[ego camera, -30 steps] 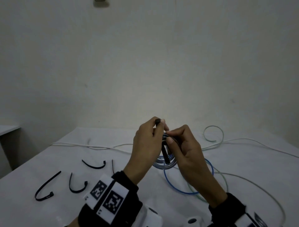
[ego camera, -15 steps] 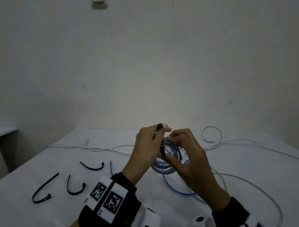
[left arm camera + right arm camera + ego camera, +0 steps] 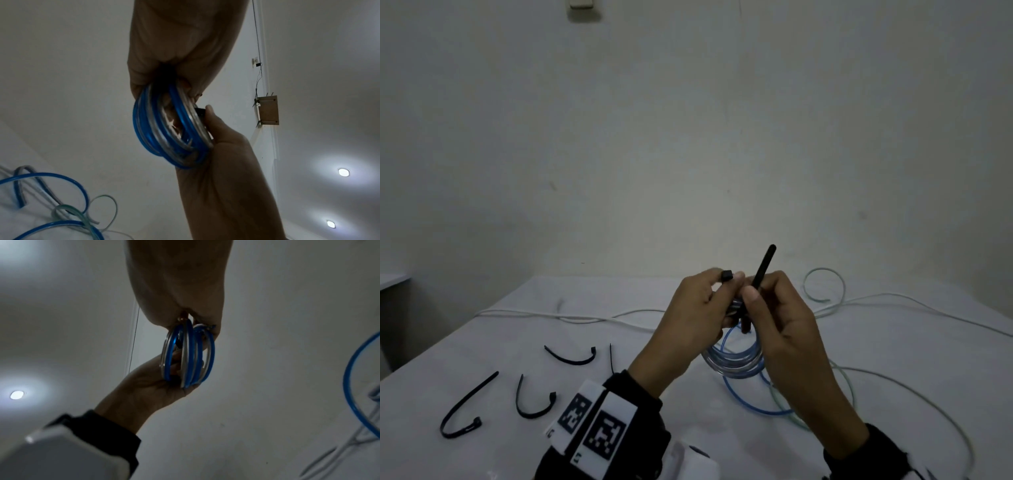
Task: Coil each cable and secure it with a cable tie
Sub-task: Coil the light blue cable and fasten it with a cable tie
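A small coil of blue and clear cable [image 3: 736,363] hangs between my hands above the table. My left hand [image 3: 717,284] grips the top of the coil and pinches the head [image 3: 727,275] of a black cable tie [image 3: 764,267] between thumb and forefinger. My right hand [image 3: 756,291] pinches the tie's strap, whose tail points up and away. The strap's lower part runs down through the coil, partly hidden by fingers. The left wrist view shows the coil [image 3: 170,129] bunched in my left hand [image 3: 164,78]. In the right wrist view the coil [image 3: 189,355] hangs edge-on.
Several spare black ties [image 3: 571,358] [image 3: 532,402] [image 3: 465,407] lie on the white table [image 3: 482,342] at the left. A loose blue cable [image 3: 743,401], a white cable [image 3: 571,317] and a pale green cable [image 3: 825,284] sprawl across the table's middle and right.
The tie's strap hung down across the coil before; my right hand has swung its tail up, so it now stands above both hands. The left hand keeps its hold.
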